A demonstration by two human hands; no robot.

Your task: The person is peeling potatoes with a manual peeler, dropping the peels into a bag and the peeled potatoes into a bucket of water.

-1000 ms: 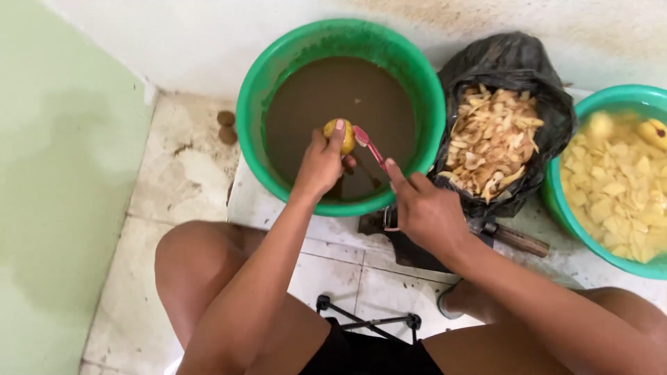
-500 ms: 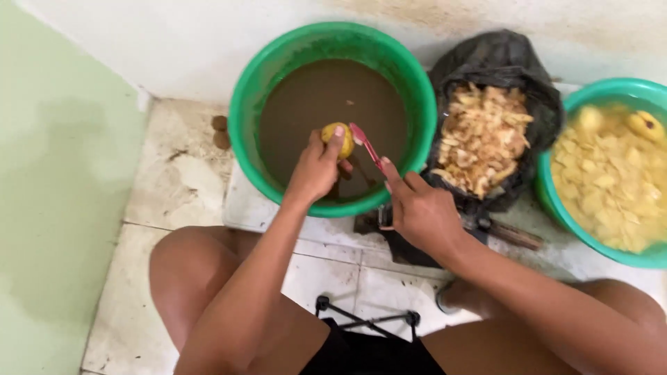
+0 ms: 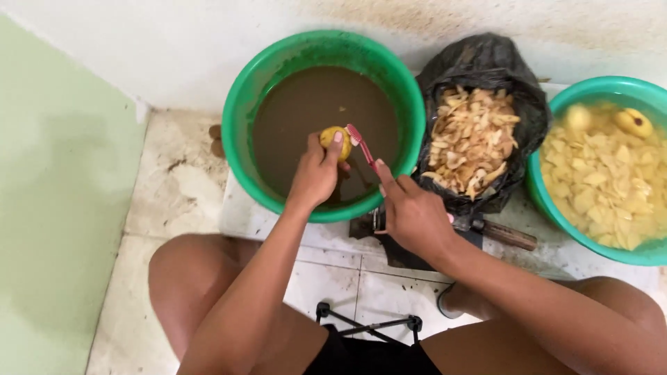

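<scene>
Two bare hands work over a green basin (image 3: 244, 97) of muddy brown water. Left hand (image 3: 316, 175) has its fingers closed round a small yellow potato (image 3: 333, 137), held just above the water near the basin's middle. Right hand (image 3: 411, 215) pinches a pink toothbrush (image 3: 361, 144) by its handle, the brush head touching the potato's right side. Just right of the basin, a black plastic bag (image 3: 486, 62) holds pale peelings. Further right, a second green basin (image 3: 604, 87) holds yellow slices in water and a few whole potatoes
</scene>
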